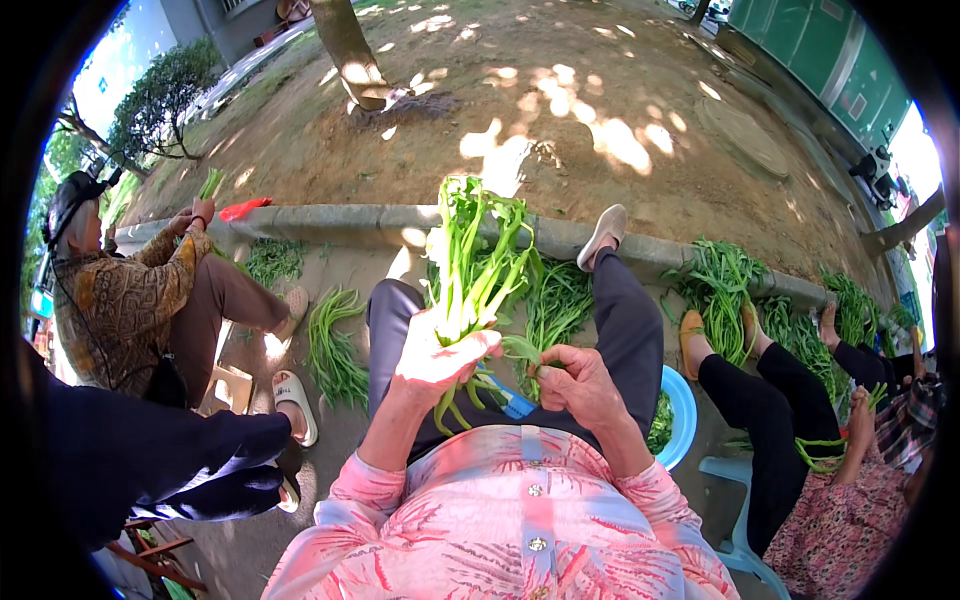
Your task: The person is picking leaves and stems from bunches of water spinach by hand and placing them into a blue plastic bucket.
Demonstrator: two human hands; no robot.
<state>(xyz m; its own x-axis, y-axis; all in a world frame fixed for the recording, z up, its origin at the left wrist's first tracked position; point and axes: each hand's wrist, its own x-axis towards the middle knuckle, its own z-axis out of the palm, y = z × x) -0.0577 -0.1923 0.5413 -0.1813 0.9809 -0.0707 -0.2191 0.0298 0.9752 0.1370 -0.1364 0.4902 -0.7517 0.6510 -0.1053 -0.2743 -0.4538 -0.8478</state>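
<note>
Clasping greens [468,285], left hand [440,358] curled, right hand [583,388] pinching

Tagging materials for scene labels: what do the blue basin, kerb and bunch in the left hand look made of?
Basin: probably plastic; smooth-looking, evenly coloured.
Kerb: likely concrete, possibly stone; matte, grey.
Bunch in left hand: plant matter; smooth-looking green stems, leaves.

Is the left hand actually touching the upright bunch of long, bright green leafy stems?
Touching: the head view shows the left hand wrapped around the bunch of long, bright green leafy stems, with stems showing above and below it.
</note>
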